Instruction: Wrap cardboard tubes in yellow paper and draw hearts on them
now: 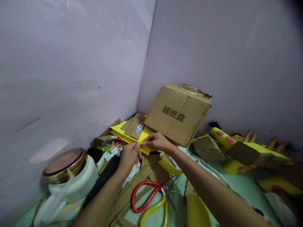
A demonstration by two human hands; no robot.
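Observation:
My left hand (129, 155) and my right hand (155, 141) meet close together at the near edge of a sheet of yellow paper (123, 135). The fingertips of each are pinched on that edge, and the hands partly cover it. On the paper rest pieces of brown cardboard (134, 126), one with a blue and white label. Below the hands lies a pair of scissors (158, 196) with one red and one yellow handle loop, its blades pointing away to the right.
A cardboard box (178, 112) with printed characters leans behind my hands. White markers (111, 154) and a white jar with a gold-rimmed lid (65, 165) stand at left. Yellow paper crafts (258, 153) crowd the right. Cardboard scraps (132, 183) lie in front; walls (220, 56) close off the back.

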